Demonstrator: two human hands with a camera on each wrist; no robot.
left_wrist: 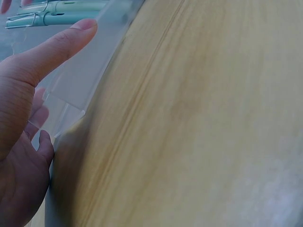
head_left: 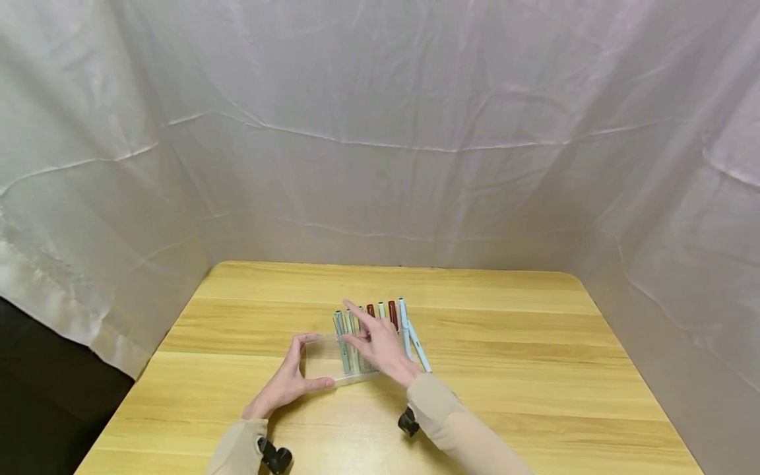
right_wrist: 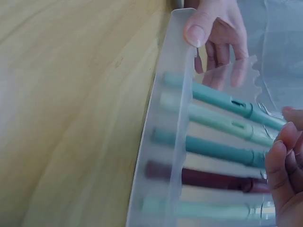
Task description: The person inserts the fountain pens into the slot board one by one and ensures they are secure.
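Note:
A clear plastic pen tray (head_left: 322,359) with a notched edge lies on the table, holding several pens side by side. At its left end my left hand (head_left: 287,381) grips it, thumb on the near wall and fingers at the far side. Over the middle of the row is my right hand (head_left: 382,346), index finger stretched out. In the right wrist view its fingertips (right_wrist: 277,163) are close to the clip ends of the teal pen (right_wrist: 218,100) and dark red pen (right_wrist: 208,179); no pen is clearly held. A light blue pen (head_left: 420,348) slants at the right end.
The wooden table (head_left: 534,369) extends on both sides of the tray. Pale curtains (head_left: 380,191) hang behind it and along the sides. Black wrist cameras (head_left: 275,455) sit beneath both sleeves.

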